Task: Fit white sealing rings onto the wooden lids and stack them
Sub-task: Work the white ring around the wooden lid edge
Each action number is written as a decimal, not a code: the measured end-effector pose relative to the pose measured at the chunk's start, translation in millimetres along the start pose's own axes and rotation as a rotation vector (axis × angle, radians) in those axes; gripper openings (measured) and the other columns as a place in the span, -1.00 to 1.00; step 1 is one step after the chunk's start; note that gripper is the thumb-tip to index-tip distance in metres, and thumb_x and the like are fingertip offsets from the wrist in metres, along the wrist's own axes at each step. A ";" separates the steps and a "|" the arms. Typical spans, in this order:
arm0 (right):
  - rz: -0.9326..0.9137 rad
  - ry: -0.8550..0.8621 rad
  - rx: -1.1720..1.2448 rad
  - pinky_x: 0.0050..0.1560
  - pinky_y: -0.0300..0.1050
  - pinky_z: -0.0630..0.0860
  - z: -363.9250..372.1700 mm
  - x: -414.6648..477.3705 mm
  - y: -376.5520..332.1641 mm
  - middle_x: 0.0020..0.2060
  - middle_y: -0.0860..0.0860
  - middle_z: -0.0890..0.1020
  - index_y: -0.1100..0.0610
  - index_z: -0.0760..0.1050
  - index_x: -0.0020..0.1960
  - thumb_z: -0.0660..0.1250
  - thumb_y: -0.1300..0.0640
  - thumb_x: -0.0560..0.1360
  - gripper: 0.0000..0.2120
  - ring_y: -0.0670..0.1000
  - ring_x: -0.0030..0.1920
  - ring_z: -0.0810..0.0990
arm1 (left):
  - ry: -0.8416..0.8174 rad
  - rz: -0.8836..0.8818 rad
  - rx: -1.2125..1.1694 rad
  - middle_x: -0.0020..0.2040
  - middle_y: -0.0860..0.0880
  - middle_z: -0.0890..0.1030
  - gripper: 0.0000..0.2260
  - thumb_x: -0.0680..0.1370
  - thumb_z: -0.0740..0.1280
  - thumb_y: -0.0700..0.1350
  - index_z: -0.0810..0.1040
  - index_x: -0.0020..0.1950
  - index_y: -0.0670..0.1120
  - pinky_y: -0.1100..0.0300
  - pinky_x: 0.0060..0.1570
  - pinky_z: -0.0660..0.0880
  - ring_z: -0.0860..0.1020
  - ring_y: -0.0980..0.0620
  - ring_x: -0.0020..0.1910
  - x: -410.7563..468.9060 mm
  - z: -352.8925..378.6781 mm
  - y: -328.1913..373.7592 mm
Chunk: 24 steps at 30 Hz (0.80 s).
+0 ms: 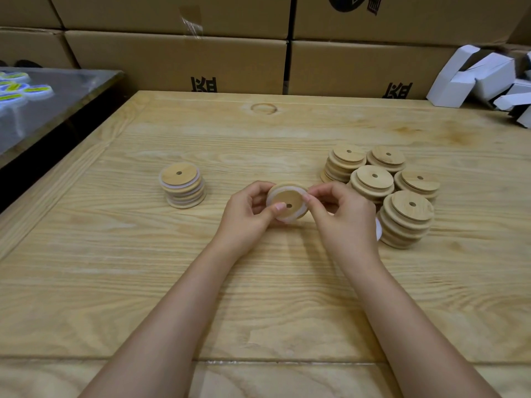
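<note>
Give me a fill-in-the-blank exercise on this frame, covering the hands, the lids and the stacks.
1. The left hand and the right hand both grip one lid that has a white ____ around it.
2. The finished stack, with white showing between its lids, stands on the person's ____ side.
3. The bare lids on the other side stand in ____ stacks.
4. Each top lid has a small ____ in its middle.

Missing words: ring; left; five; hole.

Wooden lid [290,196] w/ center hole tilting up mid-table, white sealing ring [287,219] sitting round it, ringed stack [182,186] standing left, five bare-lid stacks [372,179] clustering right, prob. spare rings [378,228] peeking beside
</note>
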State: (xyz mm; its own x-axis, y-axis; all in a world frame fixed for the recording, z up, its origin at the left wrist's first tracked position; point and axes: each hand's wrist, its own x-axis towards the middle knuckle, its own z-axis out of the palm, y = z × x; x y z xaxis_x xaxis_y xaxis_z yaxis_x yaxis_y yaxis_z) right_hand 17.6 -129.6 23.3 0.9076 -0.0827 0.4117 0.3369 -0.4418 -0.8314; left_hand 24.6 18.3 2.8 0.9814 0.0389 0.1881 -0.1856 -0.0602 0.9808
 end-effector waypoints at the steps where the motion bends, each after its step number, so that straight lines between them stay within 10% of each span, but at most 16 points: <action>1: -0.006 -0.002 0.009 -0.13 -0.41 0.48 0.5 -0.4 -0.3 -0.26 -0.23 0.60 -0.03 0.53 -0.21 0.41 0.19 0.45 -0.85 -0.22 -0.15 0.58 | 0.013 0.013 0.019 -0.14 0.00 0.63 -0.77 0.47 0.36 -0.37 0.52 -0.05 -0.04 0.21 -0.12 0.58 0.62 0.14 -0.15 1.1 -0.4 -0.8; 24: -0.133 -0.063 -0.096 -0.04 -0.32 0.43 1.2 -6.3 -9.1 -0.16 -0.03 0.58 0.18 0.53 -0.12 0.34 0.29 0.47 -0.96 -0.10 -0.10 0.52 | -0.089 -0.072 -0.206 -0.17 -0.08 0.61 -0.85 0.48 0.34 -0.34 0.49 -0.07 -0.12 0.16 -0.18 0.60 0.62 0.08 -0.21 -0.6 -7.0 3.4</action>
State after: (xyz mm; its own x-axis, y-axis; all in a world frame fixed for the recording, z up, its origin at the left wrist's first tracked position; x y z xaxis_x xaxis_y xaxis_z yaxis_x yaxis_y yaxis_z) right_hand 9.1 -124.0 27.8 0.8715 0.0375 0.4890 0.4325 -0.5289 -0.7303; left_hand 23.0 25.1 6.4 0.9913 -0.0527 0.1205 -0.1118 0.1446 0.9832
